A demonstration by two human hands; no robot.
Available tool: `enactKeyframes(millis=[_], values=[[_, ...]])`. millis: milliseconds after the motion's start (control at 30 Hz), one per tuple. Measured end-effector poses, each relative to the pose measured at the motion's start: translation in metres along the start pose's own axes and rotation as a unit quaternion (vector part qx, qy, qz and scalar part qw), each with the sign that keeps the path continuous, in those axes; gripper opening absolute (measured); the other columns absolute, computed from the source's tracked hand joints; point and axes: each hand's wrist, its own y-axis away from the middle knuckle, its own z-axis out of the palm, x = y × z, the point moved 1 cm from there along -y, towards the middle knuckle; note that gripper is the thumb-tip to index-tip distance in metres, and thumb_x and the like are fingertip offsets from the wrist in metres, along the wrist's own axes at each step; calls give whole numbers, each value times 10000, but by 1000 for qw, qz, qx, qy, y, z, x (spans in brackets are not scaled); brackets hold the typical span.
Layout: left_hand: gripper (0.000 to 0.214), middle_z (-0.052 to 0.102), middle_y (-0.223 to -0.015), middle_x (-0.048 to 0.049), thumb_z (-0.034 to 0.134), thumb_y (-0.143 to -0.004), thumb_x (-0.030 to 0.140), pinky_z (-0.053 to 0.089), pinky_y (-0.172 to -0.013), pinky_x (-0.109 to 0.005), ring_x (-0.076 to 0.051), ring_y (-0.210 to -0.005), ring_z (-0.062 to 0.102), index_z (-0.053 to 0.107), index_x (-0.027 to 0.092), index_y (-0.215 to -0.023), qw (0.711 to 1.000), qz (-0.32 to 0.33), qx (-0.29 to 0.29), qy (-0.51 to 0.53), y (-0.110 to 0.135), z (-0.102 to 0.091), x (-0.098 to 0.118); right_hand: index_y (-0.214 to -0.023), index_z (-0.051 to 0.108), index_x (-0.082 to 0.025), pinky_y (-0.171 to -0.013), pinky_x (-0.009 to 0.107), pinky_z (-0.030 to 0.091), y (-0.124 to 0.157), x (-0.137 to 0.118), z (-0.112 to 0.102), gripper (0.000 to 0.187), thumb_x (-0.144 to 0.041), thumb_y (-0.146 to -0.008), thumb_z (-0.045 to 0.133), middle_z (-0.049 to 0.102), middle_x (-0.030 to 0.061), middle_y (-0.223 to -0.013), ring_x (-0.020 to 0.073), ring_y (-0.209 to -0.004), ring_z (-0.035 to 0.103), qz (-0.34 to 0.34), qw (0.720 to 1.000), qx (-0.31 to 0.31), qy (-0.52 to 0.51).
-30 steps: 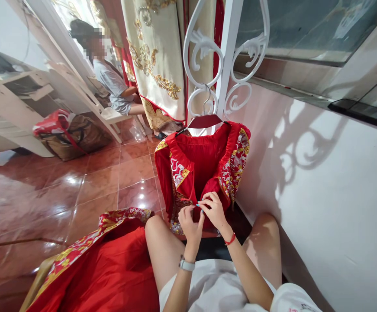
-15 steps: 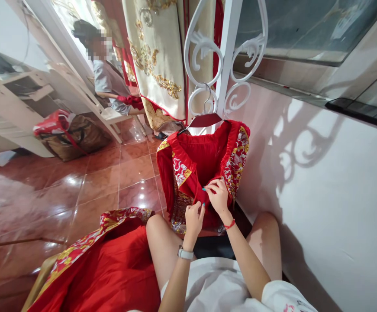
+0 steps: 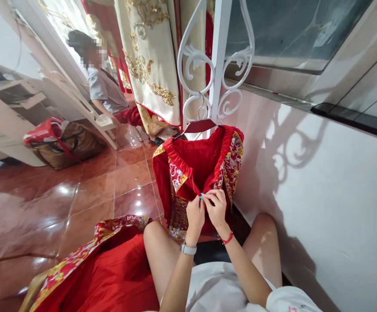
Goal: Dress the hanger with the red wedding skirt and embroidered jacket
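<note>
Two hands meet at the front opening of a red embroidered jacket of shiny cloth. It hangs in the middle of the scene from a dark red hanger hooked on a white scrolled metal rack, just left of the pale wall. The left hand, with a white-strapped watch at the wrist, and the right hand, with a red cord at the wrist, both pinch the cloth at the opening, and their fingertips touch. Near left, a second red garment with a gold patterned border lies on the glossy red-brown floor tiles. Far left, another person sits beside a cream gown with gold embroidery.
</note>
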Motion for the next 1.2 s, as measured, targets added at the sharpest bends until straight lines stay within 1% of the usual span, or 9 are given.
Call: enactKeyframes(millis=[233, 367, 533, 700, 800, 867, 933, 1033, 1200], values=[[292, 661, -698, -67, 378, -970, 233, 325, -594, -259, -170, -613, 594, 590, 179, -776, 998, 7, -40, -48, 13, -6, -5, -749, 662, -220, -815, 372, 479, -4, 4, 11, 191, -254, -912, 570, 610, 40, -835, 202, -830, 582, 92, 993, 46, -55], [314, 633, -658, -56, 358, -982, 265, 298, -585, -268, -169, -596, 573, 594, 184, -790, 997, 13, -47, -57, 12, -17, -1, -743, 670, -231, -858, 397, 434, -39, -4, 10, 194, -272, -914, 588, 617, 46, -848, 219, -864, 550, 50, 997, 59, -12], [331, 603, -639, -43, 350, -984, 325, 300, -588, -274, -160, -573, 533, 572, 196, -776, 1000, 3, -17, -21, 13, -31, 8, -727, 690, -240, -872, 426, 386, -85, -20, 6, 175, -226, -889, 627, 638, 51, -912, 237, -907, 513, -5, 998, 26, 62], [345, 534, -580, -10, 359, -970, 376, 291, -566, -266, -137, -535, 472, 511, 203, -713, 998, -14, 2, 53, 19, -34, 9, -755, 702, -249, -921, 445, 398, -95, -25, 5, 136, -263, -878, 645, 589, 63, -1017, 251, -994, 510, -32, 998, -29, 47], [360, 512, -567, 5, 355, -966, 389, 295, -556, -256, -125, -530, 458, 484, 201, -688, 994, -37, -13, 104, 25, -28, 7, -886, 672, -243, -948, 421, 439, -92, -15, 4, 175, -300, -944, 516, 572, 73, -1074, 231, -1031, 540, -10, 999, -23, -37], [354, 531, -590, 3, 361, -962, 393, 309, -565, -252, -126, -551, 471, 498, 196, -702, 991, -47, -16, 126, 27, -22, 7, -1096, 604, -228, -953, 417, 462, -94, -5, 4, 218, -314, -959, 458, 557, 98, -1142, 229, -1065, 551, 37, 996, 49, -63], [352, 549, -615, -4, 370, -958, 398, 322, -579, -252, -129, -575, 483, 504, 193, -706, 989, -50, -13, 138, 28, -19, 8, -1285, 482, -192, -993, 447, 454, -101, 6, 4, 425, -333, -893, 561, 520, 148, -1253, 265, -1158, 525, 72, 992, 101, -36], [366, 546, -618, -7, 372, -955, 409, 327, -586, -252, -129, -576, 475, 499, 192, -689, 989, -47, -6, 140, 24, -19, 10, -1402, 365, -140, -1068, 473, 413, -122, 16, 6, 695, -229, -774, 649, 458, 206, -1389, 311, -1297, 457, 67, 995, 67, 10], [351, 556, -620, -8, 396, -940, 423, 325, -578, -251, -132, -570, 468, 562, 184, -743, 993, -36, -19, 112, 14, -25, 11, -1411, 403, -186, -1100, 461, 410, -156, 18, -3, 619, -92, -801, 457, 562, 130, -1343, 249, -1260, 535, 40, 999, 18, 12]])
